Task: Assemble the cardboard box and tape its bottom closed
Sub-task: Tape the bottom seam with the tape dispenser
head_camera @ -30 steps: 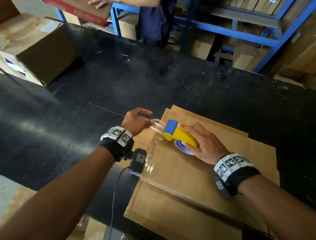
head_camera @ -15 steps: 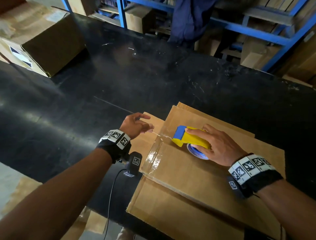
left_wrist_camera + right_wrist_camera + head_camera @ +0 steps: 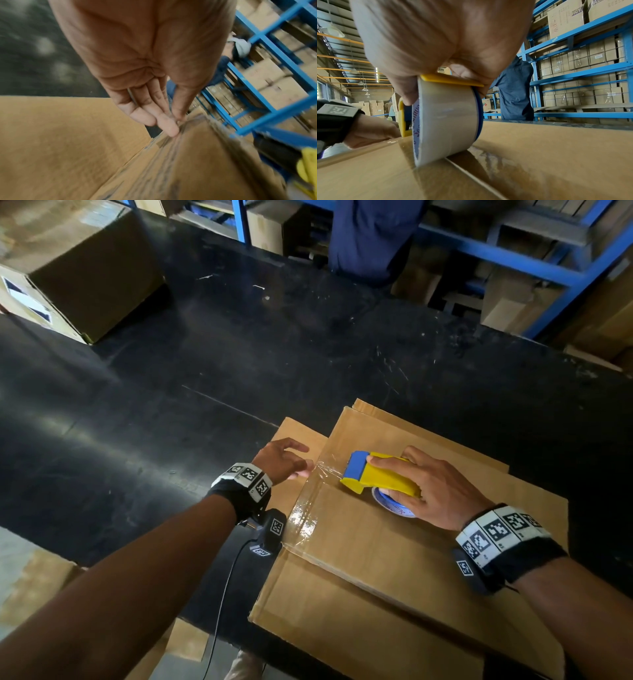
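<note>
Far left of the cardboard box [image 3: 394, 549], on the black table [image 3: 205, 405]: a closed brown carton [image 3: 78, 265]; at the box's left edge, left hand [image 3: 279, 458], fingers [image 3: 169, 128] straight, thumb and fingertips pinching the free end of the clear tape [image 3: 325, 470]; flat on the box's top, near its left edge, yellow-and-blue tape dispenser [image 3: 376, 474], roll touching the cardboard over the flap seam; right of the dispenser, right hand [image 3: 435, 491], fingers wrapped around it; beyond the box, past the table's far edge, blue shelving [image 3: 513, 261] stacked with cartons.
</note>
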The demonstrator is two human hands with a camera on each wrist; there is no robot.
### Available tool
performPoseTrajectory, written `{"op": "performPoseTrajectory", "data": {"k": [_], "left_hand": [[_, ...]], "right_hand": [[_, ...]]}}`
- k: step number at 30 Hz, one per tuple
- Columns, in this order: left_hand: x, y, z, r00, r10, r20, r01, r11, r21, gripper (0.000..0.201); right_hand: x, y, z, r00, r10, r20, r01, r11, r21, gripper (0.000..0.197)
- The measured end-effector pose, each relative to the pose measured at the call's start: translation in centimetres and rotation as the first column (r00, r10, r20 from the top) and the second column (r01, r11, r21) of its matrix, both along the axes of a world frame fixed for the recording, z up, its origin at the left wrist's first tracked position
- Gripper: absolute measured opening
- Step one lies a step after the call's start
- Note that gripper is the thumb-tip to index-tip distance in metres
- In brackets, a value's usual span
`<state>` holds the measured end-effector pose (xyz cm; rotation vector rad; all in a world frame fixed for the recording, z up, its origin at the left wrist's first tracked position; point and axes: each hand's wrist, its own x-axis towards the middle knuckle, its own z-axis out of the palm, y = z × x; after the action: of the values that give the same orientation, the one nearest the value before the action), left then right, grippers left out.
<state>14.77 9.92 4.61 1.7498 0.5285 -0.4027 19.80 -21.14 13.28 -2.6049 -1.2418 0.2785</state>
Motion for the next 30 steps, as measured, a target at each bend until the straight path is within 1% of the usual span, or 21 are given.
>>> {"op": "performPoseTrajectory", "data": {"k": [2, 3, 5, 6, 7, 8, 9, 11, 12, 13, 14, 15, 17, 18, 19, 20, 23, 25, 27, 30], "left_hand": [[0.5, -0.5, -0.2, 0.998, -0.064, 0.017, 0.061, 0.984, 0.168, 0.031], [0.7, -0.6, -0.2, 0.994, -0.108, 0.01, 0.101, 0.96, 0.261, 0.033], [0.7, -0.8, -0.3, 0.977, -0.208, -0.046, 0.206, 0.875, 0.439, 0.044], [0.5, -0.7, -0.6, 0.971, -0.23, -0.069, 0.234, 0.842, 0.487, 0.047], [0.2, -0.7, -0.7, 0.972, -0.228, -0.054, 0.225, 0.842, 0.49, 0.047], [-0.1, -0.6, -0.7, 0.975, -0.22, 0.009, 0.191, 0.865, 0.464, 0.043], [-0.3, -0.6, -0.4, 0.971, -0.213, 0.111, 0.146, 0.891, 0.43, 0.04], [-0.6, -0.6, 0.7, 0.922, -0.22, 0.319, 0.089, 0.921, 0.378, 0.042], [-0.5, -0.7, 1.5, 0.884, -0.267, 0.384, 0.11, 0.917, 0.384, 0.047], [-0.4, -0.8, 2.2, 0.843, -0.349, 0.409, 0.168, 0.893, 0.417, 0.054], [-0.2, -1.1, 2.8, 0.802, -0.449, 0.395, 0.246, 0.85, 0.467, 0.062], [-0.1, -1.4, 3.3, 0.759, -0.55, 0.349, 0.326, 0.785, 0.527, 0.072], [0.2, -2.5, 3.7, 0.673, -0.716, 0.188, 0.451, 0.598, 0.663, 0.096], [0.3, -3.0, 3.7, 0.644, -0.759, 0.091, 0.495, 0.505, 0.707, 0.105], [0.4, -3.4, 3.6, 0.629, -0.777, 0.017, 0.52, 0.437, 0.734, 0.111], [0.5, -3.6, 3.6, 0.625, -0.78, -0.028, 0.525, 0.393, 0.755, 0.113], [0.8, -3.4, 3.7, 0.622, -0.777, -0.096, 0.502, 0.302, 0.81, 0.115], [0.8, -3.5, 3.8, 0.625, -0.768, -0.138, 0.513, 0.271, 0.814, 0.116], [0.8, -3.7, 4.1, 0.625, -0.761, -0.174, 0.533, 0.252, 0.808, 0.117], [0.6, -4.3, 4.7, 0.63, -0.753, -0.193, 0.538, 0.243, 0.807, 0.116]], "right_hand": [[0.0, 0.0, -0.1, 1.0, 0.005, -0.005, -0.005, 1.0, -0.005, 0.062], [0.0, 0.0, -0.1, 1.0, 0.005, -0.008, -0.005, 1.0, -0.007, 0.062], [0.0, 0.0, -0.1, 1.0, 0.001, -0.008, -0.002, 1.0, -0.005, 0.061], [0.0, 0.0, 0.0, 1.0, -0.001, -0.007, 0.001, 1.0, -0.002, 0.061], [0.0, 0.0, 0.1, 1.0, -0.003, -0.007, 0.003, 1.0, -0.002, 0.061], [0.0, 0.0, 0.1, 1.0, -0.001, -0.006, 0.001, 1.0, -0.005, 0.061], [0.0, 0.0, 0.1, 1.0, -0.001, -0.006, 0.001, 1.0, -0.009, 0.061], [0.0, 0.0, 0.0, 1.0, 0.002, -0.009, -0.002, 1.0, -0.005, 0.061], [0.0, -0.1, -0.1, 1.0, 0.006, -0.01, -0.006, 1.0, 0.001, 0.06], [-0.1, -0.1, -0.1, 1.0, 0.009, -0.013, -0.009, 1.0, 0.009, 0.059], [-0.1, -0.1, -0.1, 1.0, 0.012, -0.015, -0.011, 1.0, 0.019, 0.058], [0.0, -0.1, 0.0, 1.0, 0.011, -0.019, -0.011, 1.0, 0.029, 0.057], [0.0, -0.1, 0.1, 1.0, 0.002, -0.025, -0.001, 0.999, 0.046, 0.056], [0.0, -0.1, 0.1, 1.0, 0.002, -0.024, 0.0, 0.999, 0.053, 0.057], [0.0, -0.2, 0.1, 1.0, 0.006, -0.02, -0.005, 0.998, 0.057, 0.057], [0.0, -0.2, -0.1, 1.0, 0.015, -0.012, -0.014, 0.998, 0.057, 0.058], [-0.2, -0.5, -0.4, 0.999, 0.032, 0.002, -0.032, 0.998, 0.056, 0.057], [-0.2, -1.8, -0.3, 0.999, 0.038, -0.003, -0.038, 0.998, 0.058, 0.055], [-0.4, -4.8, 0.2, 1.0, 0.026, -0.008, -0.026, 0.999, 0.037, 0.054], [-1.4, -12.9, 1.1, 0.998, -0.038, -0.045, 0.038, 0.999, -0.007, 0.057]]}}
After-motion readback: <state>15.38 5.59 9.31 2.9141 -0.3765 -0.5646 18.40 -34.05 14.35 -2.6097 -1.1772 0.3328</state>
